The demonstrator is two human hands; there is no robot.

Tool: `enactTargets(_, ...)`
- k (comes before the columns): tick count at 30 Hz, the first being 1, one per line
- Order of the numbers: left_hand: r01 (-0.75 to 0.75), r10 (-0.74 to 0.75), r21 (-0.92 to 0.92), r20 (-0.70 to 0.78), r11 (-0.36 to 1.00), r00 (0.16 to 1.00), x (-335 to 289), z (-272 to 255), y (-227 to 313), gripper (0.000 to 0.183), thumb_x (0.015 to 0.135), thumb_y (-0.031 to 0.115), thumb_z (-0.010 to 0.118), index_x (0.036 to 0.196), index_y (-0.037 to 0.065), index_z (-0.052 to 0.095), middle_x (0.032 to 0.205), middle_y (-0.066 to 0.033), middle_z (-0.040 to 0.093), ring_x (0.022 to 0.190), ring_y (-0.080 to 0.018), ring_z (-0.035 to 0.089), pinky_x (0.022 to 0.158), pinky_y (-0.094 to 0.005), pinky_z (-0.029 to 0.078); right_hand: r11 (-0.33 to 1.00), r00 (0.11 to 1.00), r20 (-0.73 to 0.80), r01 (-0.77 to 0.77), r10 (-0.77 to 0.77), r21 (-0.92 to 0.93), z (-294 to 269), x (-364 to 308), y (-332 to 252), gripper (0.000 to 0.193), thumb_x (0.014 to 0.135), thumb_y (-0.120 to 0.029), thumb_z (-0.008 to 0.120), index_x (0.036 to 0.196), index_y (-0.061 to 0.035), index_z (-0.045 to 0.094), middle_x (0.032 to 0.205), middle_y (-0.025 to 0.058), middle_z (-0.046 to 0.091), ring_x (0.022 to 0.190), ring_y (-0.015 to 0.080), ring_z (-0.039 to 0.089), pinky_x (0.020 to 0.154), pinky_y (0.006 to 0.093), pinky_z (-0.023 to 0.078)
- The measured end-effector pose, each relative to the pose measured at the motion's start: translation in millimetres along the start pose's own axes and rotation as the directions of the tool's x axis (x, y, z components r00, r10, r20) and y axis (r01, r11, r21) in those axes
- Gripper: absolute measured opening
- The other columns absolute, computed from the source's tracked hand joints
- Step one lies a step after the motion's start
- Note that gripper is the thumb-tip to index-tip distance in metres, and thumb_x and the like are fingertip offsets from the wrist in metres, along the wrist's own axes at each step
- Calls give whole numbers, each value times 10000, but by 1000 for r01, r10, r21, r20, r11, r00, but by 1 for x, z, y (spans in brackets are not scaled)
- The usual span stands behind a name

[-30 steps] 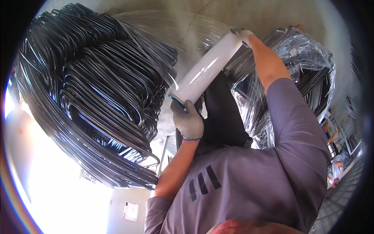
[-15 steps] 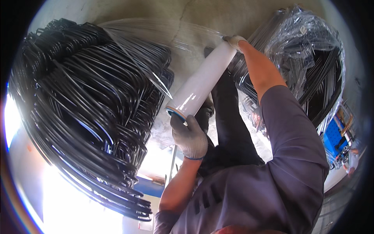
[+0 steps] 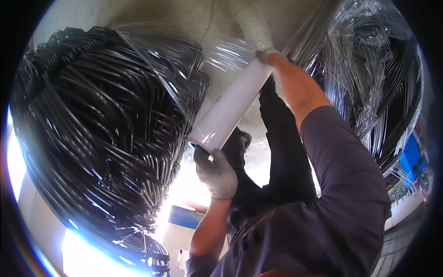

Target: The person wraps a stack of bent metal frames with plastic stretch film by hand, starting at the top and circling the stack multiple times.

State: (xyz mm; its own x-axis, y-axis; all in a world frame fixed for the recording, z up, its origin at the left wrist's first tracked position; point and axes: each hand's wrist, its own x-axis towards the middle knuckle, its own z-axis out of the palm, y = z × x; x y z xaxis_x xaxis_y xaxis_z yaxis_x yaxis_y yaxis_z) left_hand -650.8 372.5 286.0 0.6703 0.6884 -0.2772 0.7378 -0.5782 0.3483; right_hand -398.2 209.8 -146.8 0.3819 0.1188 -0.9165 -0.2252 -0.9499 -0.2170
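Between my two gloved hands runs a large roll of clear stretch film [image 3: 233,104], slanting from lower left to upper right. My left hand [image 3: 216,173] is closed at the roll's near end, with fingers in the core opening. At the far end my right hand [image 3: 267,56] is closed on the roll; its fingertips are partly hidden. A sheet of stretch film [image 3: 228,53] comes off the roll and spans to the big stack of bent black rods [image 3: 106,120] on the left, where it lies against the upper side.
On the right stands another bundle of black rods [image 3: 397,87], wrapped in clear crinkled film [image 3: 364,60]. Concrete floor [image 3: 221,18] lies beyond the roll. My legs [image 3: 288,138] are below it. A blue panel [image 3: 412,154] shows at the far right.
The roll and both hands have shifted slightly left, with the near end lower. The wrapped bundle appears larger and closer on the right as my view shifts.
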Motion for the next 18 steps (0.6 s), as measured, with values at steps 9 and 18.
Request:
enactTargets(9, -181, 182, 109, 7, 977, 983, -13, 7, -67, 441, 1003, 70, 639, 1396, -117, 565, 1189, -285, 707, 998, -413, 725, 856, -460, 586, 964, 874, -484, 93, 41, 250, 160, -53, 17, 739, 1025, -588, 567, 1446, 14, 658, 1468, 247, 657, 1393, 395, 599, 1164, 458, 426)
enactTargets(18, -251, 242, 285, 66, 925, 968, -58, 32, -148, 400, 1009, 110, 654, 1322, -130, 592, 1167, -296, 695, 1006, -463, 697, 886, -511, 565, 903, 989, -120, 131, -89, 409, 322, 25, 26, 644, 1092, -537, 466, 1402, -18, 687, 1385, 238, 708, 1273, 445, 663, 1111, 513, 463)
